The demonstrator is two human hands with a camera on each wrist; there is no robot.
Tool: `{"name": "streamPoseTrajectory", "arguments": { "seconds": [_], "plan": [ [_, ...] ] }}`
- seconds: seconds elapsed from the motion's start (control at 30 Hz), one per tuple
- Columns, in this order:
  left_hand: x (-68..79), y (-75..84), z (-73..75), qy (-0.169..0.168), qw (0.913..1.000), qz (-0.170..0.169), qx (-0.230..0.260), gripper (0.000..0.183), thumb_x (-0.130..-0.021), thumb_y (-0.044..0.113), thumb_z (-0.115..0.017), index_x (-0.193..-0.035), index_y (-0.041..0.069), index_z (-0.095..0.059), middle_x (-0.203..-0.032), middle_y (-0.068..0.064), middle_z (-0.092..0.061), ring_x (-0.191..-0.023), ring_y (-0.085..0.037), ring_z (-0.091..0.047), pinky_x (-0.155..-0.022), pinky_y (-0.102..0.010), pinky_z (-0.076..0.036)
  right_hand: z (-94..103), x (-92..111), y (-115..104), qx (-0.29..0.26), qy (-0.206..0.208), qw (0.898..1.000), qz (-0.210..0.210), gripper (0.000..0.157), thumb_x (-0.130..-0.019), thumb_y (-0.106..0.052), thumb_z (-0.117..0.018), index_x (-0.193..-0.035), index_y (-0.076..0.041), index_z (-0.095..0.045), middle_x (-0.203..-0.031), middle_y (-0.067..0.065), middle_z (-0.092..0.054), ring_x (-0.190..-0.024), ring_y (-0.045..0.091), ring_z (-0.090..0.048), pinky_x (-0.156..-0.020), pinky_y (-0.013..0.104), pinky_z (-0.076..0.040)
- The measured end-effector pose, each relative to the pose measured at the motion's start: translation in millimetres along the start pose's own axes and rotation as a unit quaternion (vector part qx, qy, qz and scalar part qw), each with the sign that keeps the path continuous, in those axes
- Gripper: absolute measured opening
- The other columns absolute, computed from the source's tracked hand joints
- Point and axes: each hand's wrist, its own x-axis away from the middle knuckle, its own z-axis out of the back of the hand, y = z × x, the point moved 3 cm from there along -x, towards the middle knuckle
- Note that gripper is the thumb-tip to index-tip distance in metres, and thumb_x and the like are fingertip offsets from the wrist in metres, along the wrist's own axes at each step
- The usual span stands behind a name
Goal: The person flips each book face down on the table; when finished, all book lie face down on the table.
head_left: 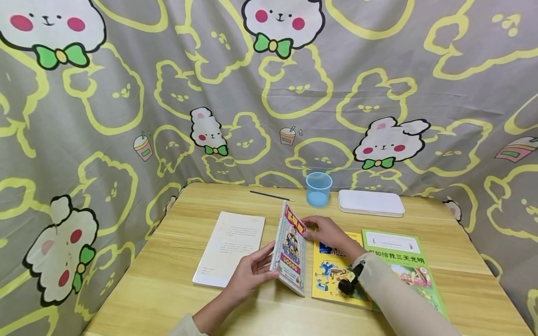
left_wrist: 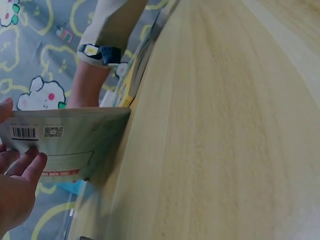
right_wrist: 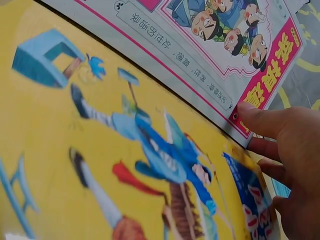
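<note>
Head view: left hand [head_left: 249,274] and right hand [head_left: 329,232] grasp a pink-titled book [head_left: 291,249], steeply tilted, with a cream booklet [head_left: 230,247] at its nine o'clock. Left wrist: fingers [left_wrist: 34,168] pinch its barcoded back, toward nine o'clock. Right wrist: thumb and fingers pinch its corner, toward three o'clock.

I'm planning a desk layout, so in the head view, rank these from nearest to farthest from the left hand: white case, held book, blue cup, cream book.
1. Held book: in the left hand's grip.
2. Cream book: left of the held book.
3. Blue cup: toward the back, right of centre.
4. White case: also back, right of the cup.
</note>
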Motion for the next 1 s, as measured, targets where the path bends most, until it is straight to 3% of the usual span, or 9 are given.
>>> {"name": "streamPoseTrajectory", "arguments": {
  "seconds": [0.1, 0.27, 0.37, 0.47, 0.67, 1.0],
  "plan": [
    [0.6, 2.4, -1.0, -0.002, 1.0, -0.006, -0.006, 0.078, -0.09, -0.003, -0.075, -0.156, -0.008, -0.034, -0.159, -0.031, -0.036, -0.137, -0.043, -0.051, -0.105, -0.035, -0.051, -0.5, -2, -5, 0.01, 0.0, 1.0, 0.012, 0.049, -0.095, -0.032, -0.076, -0.141, -0.016, -0.064, -0.127, 0.001, -0.07, -0.12, 0.023, -0.063, -0.108, 0.047, -0.048],
    [1.8, 5.5, -1.7, -0.001, 0.9999, -0.007, -0.008, 0.077, -0.09, -0.003, -0.075, -0.156, -0.005, -0.037, -0.154, -0.035, -0.04, -0.129, -0.044, -0.056, -0.101, -0.035, -0.055, -2.6, -4, -14, 0.013, -0.005, 0.999, 0.033, 0.055, -0.095, -0.034, -0.076, -0.143, -0.013, -0.061, -0.127, 0.007, -0.07, -0.125, 0.03, -0.063, -0.111, 0.053, -0.045],
    [2.2, 8.6, -2.6, 0.003, 0.9996, -0.019, -0.018, 0.075, -0.09, -0.002, -0.075, -0.156, -0.003, -0.039, -0.157, -0.03, -0.039, -0.13, -0.044, -0.055, -0.1, -0.035, -0.056, -4.2, -6, -21, 0.001, -0.009, 0.999, 0.033, 0.058, -0.095, -0.037, -0.075, -0.146, -0.014, -0.058, -0.132, 0.01, -0.068, -0.128, 0.033, -0.061, -0.111, 0.055, -0.045],
    [2.8, 12.3, -3.5, 0.012, 0.9984, -0.035, -0.043, 0.073, -0.089, -0.001, -0.076, -0.155, 0.0, -0.043, -0.161, -0.022, -0.039, -0.133, -0.036, -0.053, -0.101, -0.035, -0.056, -5.1, -8, -28, -0.015, -0.009, 0.999, 0.036, 0.061, -0.096, -0.04, -0.073, -0.148, -0.013, -0.056, -0.136, 0.013, -0.066, -0.129, 0.036, -0.06, -0.109, 0.058, -0.046],
    [4.3, 18.6, -6.2, 0.021, 0.9957, -0.051, -0.074, 0.07, -0.089, 0.0, -0.077, -0.153, 0.002, -0.047, -0.161, -0.017, -0.041, -0.13, -0.014, -0.054, -0.098, -0.035, -0.057, -3.7, -11, -43, -0.058, -0.01, 0.997, 0.051, 0.066, -0.099, -0.041, -0.069, -0.154, -0.011, -0.048, -0.139, 0.013, -0.064, -0.126, 0.034, -0.062, -0.105, 0.054, -0.051],
    [5.8, 20.5, -7.3, 0.018, 0.9911, -0.071, -0.111, 0.068, -0.09, -0.001, -0.075, -0.152, 0.005, -0.049, -0.16, -0.012, -0.043, -0.135, -0.019, -0.049, -0.101, -0.036, -0.055, 6.4, -10, -70, -0.124, -0.011, 0.991, 0.054, 0.067, -0.105, -0.039, -0.059, -0.161, -0.009, -0.035, -0.151, 0.019, -0.052, -0.128, 0.038, -0.06, -0.104, 0.05, -0.053]
  ]
}}
